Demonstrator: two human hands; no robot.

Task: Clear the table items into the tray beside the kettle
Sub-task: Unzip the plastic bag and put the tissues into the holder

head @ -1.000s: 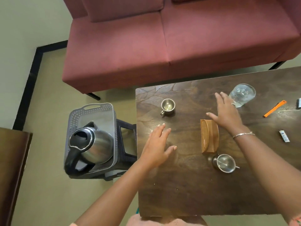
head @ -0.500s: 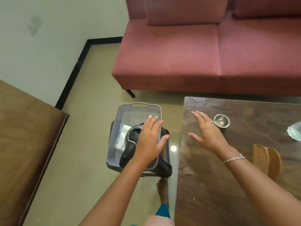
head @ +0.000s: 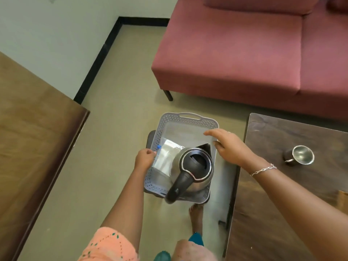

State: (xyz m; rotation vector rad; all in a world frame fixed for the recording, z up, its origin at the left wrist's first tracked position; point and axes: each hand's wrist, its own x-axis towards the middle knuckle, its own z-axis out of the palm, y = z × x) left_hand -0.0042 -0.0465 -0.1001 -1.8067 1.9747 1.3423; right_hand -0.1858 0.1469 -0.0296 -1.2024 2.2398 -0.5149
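Note:
A grey perforated tray [head: 170, 119] sits on a dark stool beside the wooden table [head: 282, 213]. A steel kettle [head: 194, 166] with a black lid and handle stands in the tray's near half, next to a clear packet [head: 165, 155]. My left hand [head: 144, 158] is curled around the tray's left rim. My right hand [head: 227, 146] grips the right rim, fingers over the edge and thumb by the kettle's spout. A small steel cup [head: 299, 155] stands on the table near its left edge. A wooden piece [head: 343, 197] shows at the right border.
A red sofa [head: 244, 53] stands behind the tray and table. Another wooden tabletop [head: 28, 138] fills the left side. My bare foot [head: 195, 215] is on the floor just below the stool, between the two tables.
The view swung left from the table to the tray. Both hands left the tabletop and came down onto the tray's two side rims.

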